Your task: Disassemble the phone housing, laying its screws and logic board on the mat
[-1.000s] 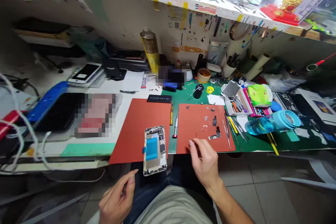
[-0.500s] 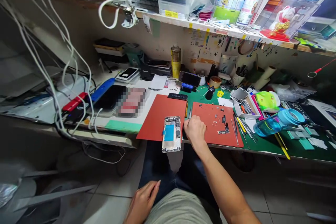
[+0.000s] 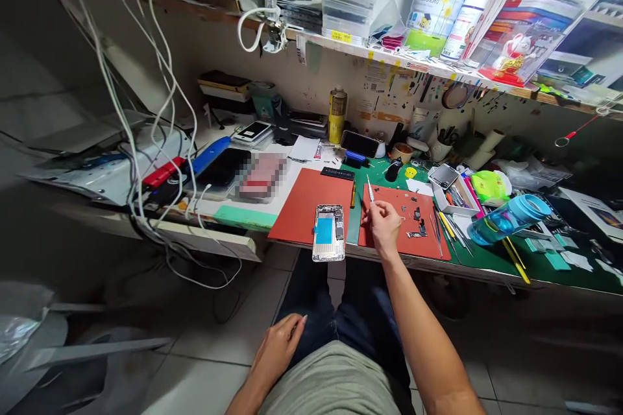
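Note:
My right hand (image 3: 386,225) is closed around a slim silver screwdriver (image 3: 371,193), whose far end points up and away from me. It hovers over the left part of the right red mat (image 3: 384,240), where small dark phone parts (image 3: 417,215) lie. To its left an opened phone housing (image 3: 337,248) with a blue sheet (image 3: 325,231) inside rests on the left red mat (image 3: 296,207), overhanging the front edge. My left hand (image 3: 283,341) lies on my lap, fingers curled together, nothing visible in it.
A yellow-handled screwdriver (image 3: 353,194) and a black phone battery (image 3: 337,173) lie behind the housing. Tweezers and picks (image 3: 453,228) sit right of the mats, beside a blue bottle (image 3: 506,220). White cables (image 3: 168,71) hang at left. A loaded shelf (image 3: 360,45) runs above the bench.
My right hand has moved from the gap between the mats onto the right mat, lifting the silver screwdriver. The view has shifted slightly; my left hand stays on my lap.

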`<state>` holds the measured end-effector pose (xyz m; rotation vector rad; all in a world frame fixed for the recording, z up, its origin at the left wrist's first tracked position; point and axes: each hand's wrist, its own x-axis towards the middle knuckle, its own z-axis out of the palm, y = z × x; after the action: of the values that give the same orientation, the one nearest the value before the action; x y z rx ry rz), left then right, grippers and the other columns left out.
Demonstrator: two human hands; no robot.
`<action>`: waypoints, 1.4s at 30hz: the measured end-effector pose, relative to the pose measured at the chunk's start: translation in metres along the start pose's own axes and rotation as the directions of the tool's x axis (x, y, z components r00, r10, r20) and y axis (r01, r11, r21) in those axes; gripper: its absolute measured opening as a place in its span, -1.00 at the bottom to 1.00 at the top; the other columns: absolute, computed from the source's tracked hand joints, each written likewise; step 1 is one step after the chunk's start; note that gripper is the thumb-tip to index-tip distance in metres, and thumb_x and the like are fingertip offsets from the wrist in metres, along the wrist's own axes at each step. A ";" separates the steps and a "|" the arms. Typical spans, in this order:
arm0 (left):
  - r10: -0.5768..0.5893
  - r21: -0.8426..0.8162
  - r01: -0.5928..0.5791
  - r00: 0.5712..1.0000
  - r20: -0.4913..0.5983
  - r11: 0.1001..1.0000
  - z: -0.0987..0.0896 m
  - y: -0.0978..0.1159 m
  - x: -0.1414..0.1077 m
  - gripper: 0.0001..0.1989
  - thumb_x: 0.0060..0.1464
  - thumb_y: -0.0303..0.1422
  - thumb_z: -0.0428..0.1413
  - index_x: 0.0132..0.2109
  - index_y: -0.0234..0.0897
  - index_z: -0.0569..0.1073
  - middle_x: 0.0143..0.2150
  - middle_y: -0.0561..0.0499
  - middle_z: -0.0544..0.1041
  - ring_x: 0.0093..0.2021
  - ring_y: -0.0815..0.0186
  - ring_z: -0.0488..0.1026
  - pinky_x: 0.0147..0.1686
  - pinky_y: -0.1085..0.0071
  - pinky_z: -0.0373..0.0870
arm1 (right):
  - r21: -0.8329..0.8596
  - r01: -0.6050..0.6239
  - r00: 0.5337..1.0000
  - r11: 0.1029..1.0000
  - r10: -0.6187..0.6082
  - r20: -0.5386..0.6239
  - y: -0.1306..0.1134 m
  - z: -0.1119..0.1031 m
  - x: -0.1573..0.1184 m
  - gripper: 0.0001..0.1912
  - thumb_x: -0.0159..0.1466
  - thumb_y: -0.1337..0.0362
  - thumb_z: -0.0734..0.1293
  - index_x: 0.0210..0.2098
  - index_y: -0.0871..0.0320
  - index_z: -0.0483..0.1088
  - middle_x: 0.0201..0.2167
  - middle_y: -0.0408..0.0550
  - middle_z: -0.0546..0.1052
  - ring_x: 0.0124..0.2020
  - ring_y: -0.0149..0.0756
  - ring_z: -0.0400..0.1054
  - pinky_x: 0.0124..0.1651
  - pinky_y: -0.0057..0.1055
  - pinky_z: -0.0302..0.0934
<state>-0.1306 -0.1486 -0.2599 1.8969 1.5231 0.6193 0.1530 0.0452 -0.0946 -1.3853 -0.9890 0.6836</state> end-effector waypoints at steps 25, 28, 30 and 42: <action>0.502 0.359 -0.375 0.775 -0.383 0.855 -0.047 0.027 0.053 -0.57 0.39 -0.35 0.22 0.32 -0.17 0.39 0.08 -0.17 0.64 0.12 0.06 0.61 0.16 0.09 0.56 | 0.706 -0.338 0.940 0.622 0.253 0.228 -0.005 -0.034 0.018 -0.64 0.31 0.05 0.58 -0.35 0.13 0.43 -0.51 -0.28 0.55 -0.72 -0.63 0.09 -0.68 -0.67 0.11; 0.613 0.468 -0.428 0.692 -0.381 0.773 -0.077 0.045 0.085 -0.22 0.28 -0.41 0.32 0.51 -0.08 0.17 0.33 -0.27 0.49 0.38 -0.07 0.42 0.31 -0.08 0.45 | 0.708 -0.340 0.939 0.619 0.266 0.218 -0.006 -0.034 0.018 -0.65 0.29 0.07 0.60 -0.33 0.13 0.43 -0.51 -0.28 0.56 -0.72 -0.63 0.11 -0.67 -0.66 0.14; 0.666 0.523 -0.462 0.675 -0.317 0.716 -0.094 0.057 0.106 -0.15 0.27 -0.44 0.32 0.55 -0.08 0.11 0.43 -0.31 0.39 0.48 -0.13 0.29 0.37 -0.17 0.37 | 0.712 -0.324 0.944 0.622 0.264 0.199 -0.006 -0.033 0.016 -0.66 0.25 0.11 0.63 -0.29 0.14 0.46 -0.50 -0.27 0.57 -0.68 -0.61 0.21 -0.62 -0.65 0.23; 0.752 0.566 -0.624 0.659 0.009 0.539 -0.130 0.108 0.175 -0.35 0.20 -0.51 0.21 0.42 -0.27 0.39 0.43 -0.31 0.41 0.50 -0.14 0.25 0.46 -0.16 0.30 | 0.626 -0.176 0.984 0.760 0.149 0.097 -0.012 -0.022 -0.004 -0.35 0.12 0.21 0.70 0.09 0.09 0.41 -0.28 -0.13 0.70 -0.42 -0.38 0.58 -0.32 -0.47 0.51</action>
<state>-0.1075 0.0298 -0.0953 3.0245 1.0563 0.8486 0.1685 0.0305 -0.0817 -0.8549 -0.5773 1.0678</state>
